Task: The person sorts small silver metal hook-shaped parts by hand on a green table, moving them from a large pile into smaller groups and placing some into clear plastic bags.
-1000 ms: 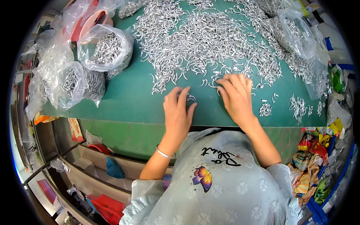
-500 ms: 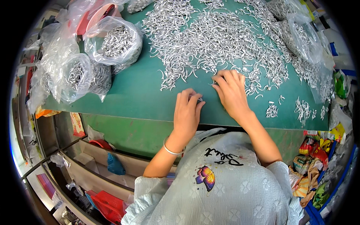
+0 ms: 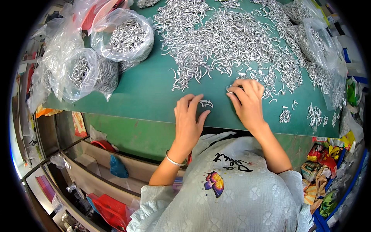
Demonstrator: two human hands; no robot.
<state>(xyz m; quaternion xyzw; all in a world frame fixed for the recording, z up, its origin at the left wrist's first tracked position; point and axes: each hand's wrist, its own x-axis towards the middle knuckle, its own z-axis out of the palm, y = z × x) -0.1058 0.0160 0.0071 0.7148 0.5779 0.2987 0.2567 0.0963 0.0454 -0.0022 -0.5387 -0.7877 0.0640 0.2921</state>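
Observation:
A wide heap of small curved silver metal parts (image 3: 228,42) covers the far half of a green table (image 3: 150,92). My left hand (image 3: 189,120) lies flat near the front edge, its fingertips touching a small cluster of parts (image 3: 205,103). My right hand (image 3: 249,101) rests at the near rim of the heap, fingers curled over a few parts; a silver piece shows at its fingertips (image 3: 229,89). Whether it grips one I cannot tell.
Clear plastic bags full of the same parts (image 3: 123,36) (image 3: 83,73) stand at the left. More bags (image 3: 320,42) lie at the right edge. Small loose clusters (image 3: 286,115) sit near the front right. Shelves with red bins (image 3: 110,208) are below the table.
My left hand slid right along the front edge toward the right hand and now touches a small cluster. The right hand stayed at the heap's rim.

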